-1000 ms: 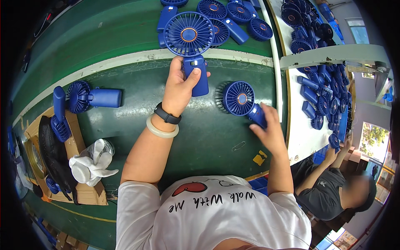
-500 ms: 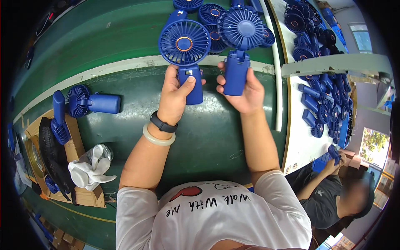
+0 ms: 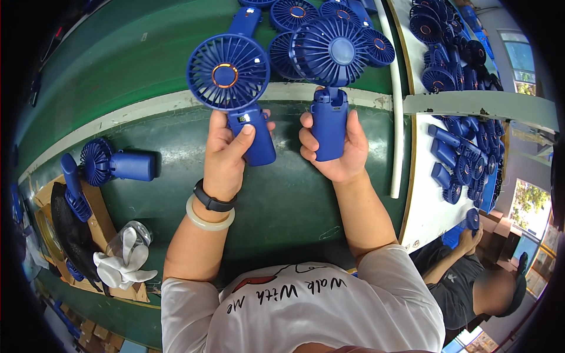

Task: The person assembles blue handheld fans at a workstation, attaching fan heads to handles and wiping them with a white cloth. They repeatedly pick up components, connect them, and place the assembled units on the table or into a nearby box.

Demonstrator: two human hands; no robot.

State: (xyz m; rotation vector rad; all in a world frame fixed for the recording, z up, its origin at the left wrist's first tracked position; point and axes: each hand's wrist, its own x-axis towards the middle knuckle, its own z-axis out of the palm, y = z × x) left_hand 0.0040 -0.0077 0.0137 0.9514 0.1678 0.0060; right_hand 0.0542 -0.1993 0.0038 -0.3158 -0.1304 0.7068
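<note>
My left hand (image 3: 228, 147) is closed round the handle of a blue handheld fan (image 3: 253, 138), thumb beside a small lit display. That fan's round grille has an orange ring at its hub and faces up. In my right hand (image 3: 344, 150) is a second blue handheld fan (image 3: 329, 126), its handle gripped between thumb and fingers, with the plain-hubbed side of its head showing. Both fans are held upright, apart from each other, above the dark green table (image 3: 282, 206). Just beyond them several more blue fans (image 3: 294, 15) lie on the green belt.
A white tube (image 3: 395, 117) runs along the right side. Past it, a white table (image 3: 421, 217) bears many blue fans, with a co-worker (image 3: 459, 276) beside it. At left are a blue fan (image 3: 132, 166), a cardboard box (image 3: 103, 217) and white gloves (image 3: 126, 265).
The left fan has shifted left and towards me, its head swinging left. The right fan has come slightly nearer too. Both hands keep their hold, and the view has shifted a little.
</note>
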